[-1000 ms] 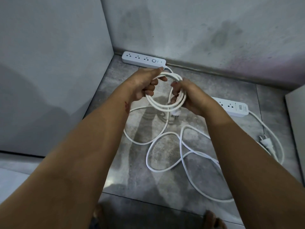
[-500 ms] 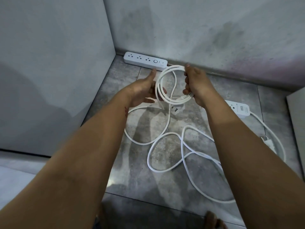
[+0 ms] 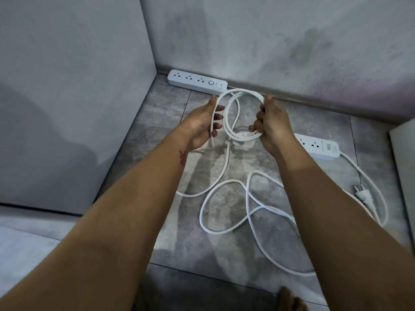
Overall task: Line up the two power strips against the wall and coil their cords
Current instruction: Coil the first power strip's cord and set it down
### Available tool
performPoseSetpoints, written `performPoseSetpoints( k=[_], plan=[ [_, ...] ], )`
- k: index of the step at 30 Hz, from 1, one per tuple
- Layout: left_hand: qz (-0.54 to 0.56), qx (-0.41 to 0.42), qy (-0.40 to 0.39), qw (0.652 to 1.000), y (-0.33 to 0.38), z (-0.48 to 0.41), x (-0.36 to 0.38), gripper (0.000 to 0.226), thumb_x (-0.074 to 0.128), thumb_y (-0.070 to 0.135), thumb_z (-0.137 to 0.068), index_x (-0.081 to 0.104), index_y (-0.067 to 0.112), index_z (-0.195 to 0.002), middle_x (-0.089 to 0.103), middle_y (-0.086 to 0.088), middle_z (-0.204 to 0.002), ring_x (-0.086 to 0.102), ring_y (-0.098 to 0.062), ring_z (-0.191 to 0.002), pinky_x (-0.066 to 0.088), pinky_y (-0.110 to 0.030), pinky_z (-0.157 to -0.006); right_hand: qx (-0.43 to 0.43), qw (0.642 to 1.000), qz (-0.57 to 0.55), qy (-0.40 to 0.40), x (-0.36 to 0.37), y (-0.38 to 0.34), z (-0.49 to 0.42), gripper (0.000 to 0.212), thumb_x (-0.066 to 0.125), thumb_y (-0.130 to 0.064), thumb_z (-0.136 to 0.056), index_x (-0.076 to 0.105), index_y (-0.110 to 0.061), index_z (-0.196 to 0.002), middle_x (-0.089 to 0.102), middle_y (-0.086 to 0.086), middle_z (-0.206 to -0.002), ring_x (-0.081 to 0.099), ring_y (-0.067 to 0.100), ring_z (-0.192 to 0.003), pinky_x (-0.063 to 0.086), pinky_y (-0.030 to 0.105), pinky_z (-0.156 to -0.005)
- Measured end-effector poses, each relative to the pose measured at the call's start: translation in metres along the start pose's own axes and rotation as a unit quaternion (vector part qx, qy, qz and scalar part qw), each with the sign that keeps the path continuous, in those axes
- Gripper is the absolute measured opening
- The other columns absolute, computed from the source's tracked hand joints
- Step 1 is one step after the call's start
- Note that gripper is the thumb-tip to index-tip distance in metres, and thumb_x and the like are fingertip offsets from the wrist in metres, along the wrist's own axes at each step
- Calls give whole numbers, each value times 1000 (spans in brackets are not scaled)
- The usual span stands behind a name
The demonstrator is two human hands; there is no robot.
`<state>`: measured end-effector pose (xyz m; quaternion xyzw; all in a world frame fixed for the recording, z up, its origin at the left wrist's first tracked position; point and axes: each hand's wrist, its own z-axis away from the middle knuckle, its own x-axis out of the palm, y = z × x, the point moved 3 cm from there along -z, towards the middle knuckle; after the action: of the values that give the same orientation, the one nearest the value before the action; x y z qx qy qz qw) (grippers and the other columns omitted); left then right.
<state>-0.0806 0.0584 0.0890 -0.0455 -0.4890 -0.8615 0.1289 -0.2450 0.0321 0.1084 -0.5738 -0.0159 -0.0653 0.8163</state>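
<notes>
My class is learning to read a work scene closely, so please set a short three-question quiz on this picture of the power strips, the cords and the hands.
1. True or false: both power strips lie against the back wall.
2. Where is the loose plug? A) in a strip's socket B) on the floor at the right C) in a wall socket
3. Fill in: the right hand grips a ____ of white cord.

Key
1. False: one power strip lies along the wall; the other power strip lies out on the floor.
2. B
3. coil
</notes>
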Motion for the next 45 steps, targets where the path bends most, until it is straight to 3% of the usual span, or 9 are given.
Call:
performPoseSetpoints(
  k=[8, 13, 21, 25, 28, 33, 36, 41, 45],
  plan=[
    [1, -6, 27, 1000, 5, 2, 12, 55, 32, 49, -103, 66, 11, -84, 65, 0, -67, 63, -13, -63, 47, -22, -60, 10, 998, -64, -16, 7, 0, 5, 34, 34, -32, -106, 42, -15, -78, 27, -3, -53, 24, 12, -37, 44, 27, -48],
    [66, 26, 48, 996, 18, 1, 12, 47, 35, 48, -103, 51, 15, -72, 36, 8, -43, 33, -9, -39, 33, -23, -49, 32, 996, -59, -52, 15, 2, 8, 34, 35, -27, -105, 45, -13, -76, 38, 1, -54, 40, 17, -42, 50, 33, -61],
    [-95, 50, -43, 993, 16, 1, 8, 33, 45, 42, -101, 60, 17, -85, 51, 4, -68, 37, -8, -52, 34, -22, -54, -45, 959, 265, -87, 19, -21, 17, 42, 51, -51, -95, 63, -11, -91, 50, -6, -66, 46, 12, -48, 50, 27, -56],
    [-133, 55, -52, 988, 21, 3, 5, 39, 46, 48, -99, 70, 18, -98, 62, 0, -82, 53, -15, -69, 45, -27, -64, -109, 932, 343, -42, 20, -20, 13, 44, 51, -49, -96, 56, -10, -75, 41, -3, -60, 43, 14, -50, 49, 32, -55],
    [-165, 69, -34, 983, 24, 5, 3, 48, 34, 51, -102, 67, 17, -95, 66, 4, -69, 62, -11, -60, 49, -23, -59, -126, 943, 309, 5, 19, -16, 12, 46, 52, -49, -95, 65, -6, -87, 44, -6, -61, 46, 12, -58, 53, 47, -76],
    [-291, 58, 16, 955, 8, 0, -17, 65, 23, 55, -102, 57, 9, -70, 57, -6, -65, 54, -20, -58, 49, -32, -68, -137, 957, 240, 85, 11, -24, 7, 38, 50, -53, -94, 49, -25, -68, 46, -9, -64, 49, 18, -67, 50, 42, -72],
    [-319, 40, -17, 947, -8, 1, -32, 71, 19, 59, -101, 58, 8, -70, 56, -7, -64, 53, -20, -58, 45, -31, -66, -123, 970, 167, 127, 2, -32, 1, 38, 47, -51, -97, 46, -20, -74, 41, -2, -66, 45, 19, -59, 42, 22, -49],
    [-248, -10, -75, 966, -17, 7, -31, 76, 19, 71, -94, 71, 15, -98, 55, -2, -62, 50, -15, -54, 45, -24, -58, -79, 990, 6, 116, 5, -26, -2, 34, 48, -44, -99, 47, -19, -76, 30, -1, -62, 32, 11, -45, 36, 25, -45],
    [-175, -42, -129, 975, -13, 11, -14, 75, 14, 76, -90, 64, 30, -120, 74, -2, -96, 68, -19, -76, 51, -33, -78, -27, 988, -125, 91, 19, -13, 5, 29, 42, -43, -101, 52, -21, -85, 24, -4, -57, 25, 9, -41, 33, 26, -47]
  ],
)
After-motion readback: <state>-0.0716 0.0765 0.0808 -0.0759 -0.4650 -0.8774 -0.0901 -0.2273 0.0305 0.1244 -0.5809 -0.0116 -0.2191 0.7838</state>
